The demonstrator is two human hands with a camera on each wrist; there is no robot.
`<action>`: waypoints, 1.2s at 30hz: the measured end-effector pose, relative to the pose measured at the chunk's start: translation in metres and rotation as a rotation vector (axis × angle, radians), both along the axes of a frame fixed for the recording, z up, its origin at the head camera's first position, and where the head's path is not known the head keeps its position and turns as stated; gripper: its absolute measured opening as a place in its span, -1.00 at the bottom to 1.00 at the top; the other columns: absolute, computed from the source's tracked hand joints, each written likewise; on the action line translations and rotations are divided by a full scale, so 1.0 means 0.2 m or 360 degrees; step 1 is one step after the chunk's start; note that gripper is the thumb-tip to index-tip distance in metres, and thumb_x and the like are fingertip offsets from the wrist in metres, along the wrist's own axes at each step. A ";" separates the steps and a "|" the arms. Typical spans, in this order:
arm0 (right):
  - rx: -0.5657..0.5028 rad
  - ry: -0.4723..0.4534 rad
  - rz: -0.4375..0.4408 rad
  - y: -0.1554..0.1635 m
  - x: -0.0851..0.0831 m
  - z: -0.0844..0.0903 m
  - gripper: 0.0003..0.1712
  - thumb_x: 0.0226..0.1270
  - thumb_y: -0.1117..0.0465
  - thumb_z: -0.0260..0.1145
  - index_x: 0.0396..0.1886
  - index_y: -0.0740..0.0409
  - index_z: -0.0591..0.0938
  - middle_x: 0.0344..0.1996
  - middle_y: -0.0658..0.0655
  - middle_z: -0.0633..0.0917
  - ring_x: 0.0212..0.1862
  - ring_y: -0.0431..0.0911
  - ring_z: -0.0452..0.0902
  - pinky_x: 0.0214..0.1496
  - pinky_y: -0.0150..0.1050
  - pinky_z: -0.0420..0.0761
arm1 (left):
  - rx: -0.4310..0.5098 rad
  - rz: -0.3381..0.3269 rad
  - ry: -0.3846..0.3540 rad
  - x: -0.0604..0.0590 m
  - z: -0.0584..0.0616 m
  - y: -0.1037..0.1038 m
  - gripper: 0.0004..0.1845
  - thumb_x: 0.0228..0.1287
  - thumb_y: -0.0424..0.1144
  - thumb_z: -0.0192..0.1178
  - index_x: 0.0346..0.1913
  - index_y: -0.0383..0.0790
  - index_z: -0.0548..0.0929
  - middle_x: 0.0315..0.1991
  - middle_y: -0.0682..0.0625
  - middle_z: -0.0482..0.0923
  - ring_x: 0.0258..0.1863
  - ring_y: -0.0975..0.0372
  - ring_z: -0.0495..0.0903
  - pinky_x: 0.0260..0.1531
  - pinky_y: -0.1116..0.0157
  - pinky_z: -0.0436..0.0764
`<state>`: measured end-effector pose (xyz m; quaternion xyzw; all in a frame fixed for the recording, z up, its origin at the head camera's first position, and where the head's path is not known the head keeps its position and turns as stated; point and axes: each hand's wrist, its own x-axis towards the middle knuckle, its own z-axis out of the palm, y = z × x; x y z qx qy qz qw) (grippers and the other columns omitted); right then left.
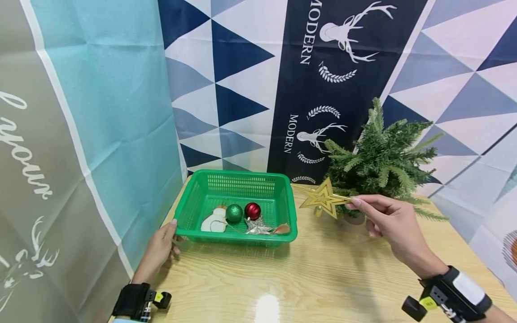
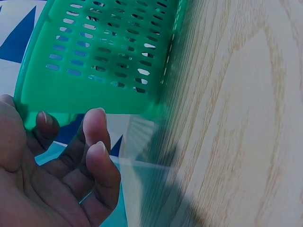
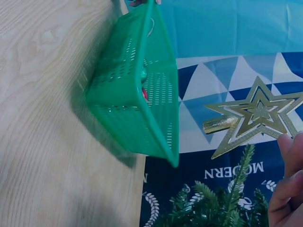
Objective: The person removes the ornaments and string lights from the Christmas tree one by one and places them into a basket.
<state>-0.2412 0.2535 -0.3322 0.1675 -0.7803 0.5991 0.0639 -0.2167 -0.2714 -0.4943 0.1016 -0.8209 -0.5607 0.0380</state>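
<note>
A green plastic basket (image 1: 190, 211) stands on the wooden table, with a green bauble (image 1: 234, 213), a red bauble (image 1: 252, 211), a white ornament (image 1: 214, 221) and a silver star (image 1: 258, 226) inside. My left hand (image 1: 163, 246) grips the basket's near left corner (image 2: 33, 101), thumb over the rim. My right hand (image 1: 387, 220) pinches one point of a gold glitter star topper (image 1: 323, 198), holding it above the table between the basket and a small artificial fir tree (image 1: 381, 157). The right wrist view shows the star (image 3: 253, 118) in front of the backdrop.
Patterned cloth backdrops hang close behind and to the left of the table. The tree stands in a pot at the back right. Bare wooden tabletop (image 1: 307, 278) stretches in front of the basket and tree.
</note>
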 end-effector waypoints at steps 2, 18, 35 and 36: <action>0.0004 0.0004 -0.0002 0.00 -0.01 -0.01 -0.70 0.53 0.27 0.34 0.12 0.36 0.69 -0.18 0.14 0.82 -0.68 -0.13 0.46 -0.67 -0.27 0.49 | 0.0006 0.0004 -0.0016 0.00 0.00 0.00 -0.29 0.62 0.32 -0.27 0.20 -0.28 0.51 -0.08 -0.30 0.60 -0.46 0.06 0.60 -0.48 0.20 0.60; -0.0083 -0.0062 0.0078 -0.05 -0.03 -0.08 -0.66 0.57 0.24 0.30 0.17 0.36 0.67 -0.17 0.07 0.83 -0.70 -0.12 0.41 -0.70 -0.22 0.35 | 0.0005 0.0015 -0.0017 0.00 0.00 0.00 -0.28 0.63 0.31 -0.26 0.23 -0.30 0.51 -0.12 -0.26 0.58 -0.46 0.06 0.60 -0.49 0.19 0.60; -0.0049 -0.0108 0.0088 -0.11 -0.05 -0.13 -0.63 0.58 0.17 0.29 0.19 0.33 0.67 -0.17 0.08 0.83 -0.69 -0.13 0.46 -0.68 -0.29 0.41 | -0.0014 0.0006 0.0015 0.00 0.00 0.00 -0.30 0.63 0.30 -0.26 0.18 -0.30 0.53 -0.14 -0.24 0.59 -0.46 0.05 0.59 -0.48 0.17 0.60; -0.0049 -0.0109 0.0090 -0.11 -0.06 -0.13 -0.63 0.58 0.17 0.30 0.19 0.34 0.67 -0.17 0.08 0.83 -0.69 -0.13 0.46 -0.68 -0.29 0.41 | -0.0017 0.0006 0.0010 0.00 0.00 0.00 -0.30 0.63 0.31 -0.26 0.18 -0.28 0.53 -0.14 -0.24 0.58 -0.45 0.04 0.60 -0.47 0.16 0.60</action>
